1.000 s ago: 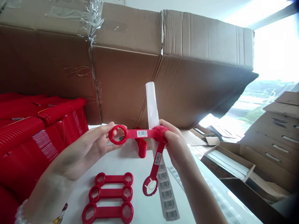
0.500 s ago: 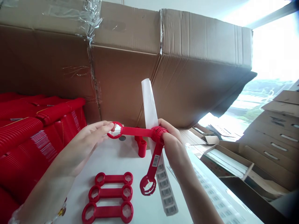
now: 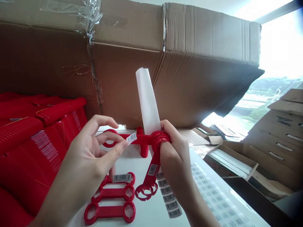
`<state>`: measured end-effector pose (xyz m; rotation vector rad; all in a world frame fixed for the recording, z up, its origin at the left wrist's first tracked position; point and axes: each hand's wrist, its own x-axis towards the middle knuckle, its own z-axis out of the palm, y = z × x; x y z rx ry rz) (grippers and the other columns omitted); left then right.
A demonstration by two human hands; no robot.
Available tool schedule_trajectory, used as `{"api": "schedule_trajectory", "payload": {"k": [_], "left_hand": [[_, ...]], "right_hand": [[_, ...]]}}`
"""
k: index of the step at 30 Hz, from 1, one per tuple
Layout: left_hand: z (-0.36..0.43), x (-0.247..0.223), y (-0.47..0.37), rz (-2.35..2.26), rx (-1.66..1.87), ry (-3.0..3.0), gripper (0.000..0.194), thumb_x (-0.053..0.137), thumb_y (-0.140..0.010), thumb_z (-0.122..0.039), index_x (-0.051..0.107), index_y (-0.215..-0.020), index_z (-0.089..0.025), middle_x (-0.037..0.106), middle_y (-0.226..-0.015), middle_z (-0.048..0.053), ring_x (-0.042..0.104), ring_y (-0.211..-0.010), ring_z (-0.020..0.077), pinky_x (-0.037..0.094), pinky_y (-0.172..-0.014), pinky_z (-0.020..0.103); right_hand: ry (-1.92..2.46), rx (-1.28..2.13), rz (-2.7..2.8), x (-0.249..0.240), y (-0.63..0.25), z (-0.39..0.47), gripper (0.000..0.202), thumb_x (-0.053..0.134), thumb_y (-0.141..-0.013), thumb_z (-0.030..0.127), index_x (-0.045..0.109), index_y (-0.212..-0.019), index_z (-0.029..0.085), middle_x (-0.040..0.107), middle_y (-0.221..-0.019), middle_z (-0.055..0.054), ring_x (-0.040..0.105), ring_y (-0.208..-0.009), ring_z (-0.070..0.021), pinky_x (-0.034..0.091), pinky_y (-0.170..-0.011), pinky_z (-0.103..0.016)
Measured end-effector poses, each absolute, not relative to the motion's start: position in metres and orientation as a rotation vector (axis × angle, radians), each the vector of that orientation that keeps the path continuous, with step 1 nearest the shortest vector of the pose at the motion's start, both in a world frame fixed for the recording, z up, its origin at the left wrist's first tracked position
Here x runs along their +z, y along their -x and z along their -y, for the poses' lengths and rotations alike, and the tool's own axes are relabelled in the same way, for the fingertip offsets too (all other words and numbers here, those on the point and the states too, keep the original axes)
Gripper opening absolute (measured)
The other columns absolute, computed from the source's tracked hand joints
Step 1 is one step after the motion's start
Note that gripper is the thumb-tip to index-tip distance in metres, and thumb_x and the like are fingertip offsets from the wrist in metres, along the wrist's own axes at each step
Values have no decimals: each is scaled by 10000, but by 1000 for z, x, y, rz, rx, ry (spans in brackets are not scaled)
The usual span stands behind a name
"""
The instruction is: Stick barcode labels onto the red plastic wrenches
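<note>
My left hand (image 3: 94, 157) pinches a small white barcode label (image 3: 131, 138) between thumb and finger, in front of a red ring-ended plastic bar (image 3: 144, 139). Another barcode label (image 3: 121, 178) shows by its lower fingers, over the topmost bar lying on the table; whether it sticks to a finger or the bar, I cannot tell. My right hand (image 3: 175, 154) is closed around the stacked rings of two red bars, one pointing left, the other hanging down with a barcode label (image 3: 152, 170) on it. The same hand grips a white label strip (image 3: 149, 101), whose barcoded end (image 3: 169, 198) trails below.
Several red ring-ended bars (image 3: 112, 212) lie in a row on the white table (image 3: 144, 217). A red cylindrical part (image 3: 144, 151) stands behind. Barcode sheets (image 3: 213, 192) lie at right, near open cartons (image 3: 232, 164). Bundled red pieces (image 3: 35, 142) fill the left; a large cardboard box (image 3: 127, 82) rises behind.
My left hand has let go of the left ring of the held bar and now pinches a label. A second label has appeared below it. The hanging bar has swung slightly left.
</note>
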<state>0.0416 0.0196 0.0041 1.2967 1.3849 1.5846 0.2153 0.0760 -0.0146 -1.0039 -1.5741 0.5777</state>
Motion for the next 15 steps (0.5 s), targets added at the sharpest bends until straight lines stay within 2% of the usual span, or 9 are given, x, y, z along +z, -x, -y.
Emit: {"api": "schedule_trajectory", "payload": {"k": [3,6,11,15], "left_hand": [[-20,1,-44,-1328,1539,-1365,318,797,-790,-371,554,-988,-314,646,-879,-28,668,-621,158,471,-388,196],[-20,0,-44,-1367,1536,-1378,323,796,-787,-364,543,-982,-311,652,-847,-41,646,-546,140,491,-403,212],[-21,0,-42,-1371,1510,-1353,325,797,-790,-360,543,-987,-312,658,-862,-41,621,-495,127,471,-383,214],[-20,0,-42,-1372,1509,-1323,333,798,-790,-361,552,-1010,-315,687,-877,-32,609,-493,116,493,-425,220]], "right_hand": [[991,575,1587,-14,-215,-72,160,389,-763,87,372,-719,239,425,-585,52,376,-522,-127,278,-439,-245],[989,562,1601,-14,-215,-70,157,383,-754,86,379,-719,239,442,-584,50,379,-524,-128,281,-434,-243],[992,544,1621,-14,-216,-69,185,367,-778,69,430,-738,238,463,-608,53,399,-550,-125,299,-460,-247],[984,540,1632,-14,-215,-68,200,364,-789,59,438,-745,240,464,-607,59,396,-545,-122,293,-452,-250]]}}
